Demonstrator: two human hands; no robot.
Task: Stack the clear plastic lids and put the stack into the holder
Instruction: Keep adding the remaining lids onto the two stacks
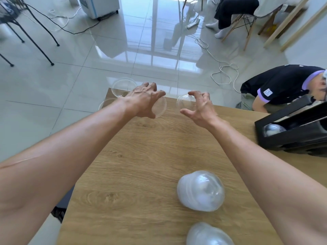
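My left hand (pixel 145 100) reaches over the far part of the wooden table (pixel 141 165), fingers spread around a clear plastic lid (pixel 160 107) that it grips by the rim. My right hand (pixel 200 107) curls its index finger and thumb around a second clear lid (pixel 184 103). The two lids face each other, a short gap apart. Two more loose clear lids (pixel 123 85) lie at the far left corner, partly hidden by my left wrist. Near me sit two cloudy stacks of lids (pixel 200 190), the closer stack (pixel 208 234) cut off by the frame. The black holder (pixel 292 137) lies at the right edge with a lid stack inside (pixel 273 129).
A person in a dark shirt (pixel 283 82) crouches beyond the table's right side, close to the holder. Another person sits on a chair (pixel 235 11) at the back. White cables (pixel 224 73) trail over the glossy tile floor. Black chair legs (pixel 35 38) stand at the far left.
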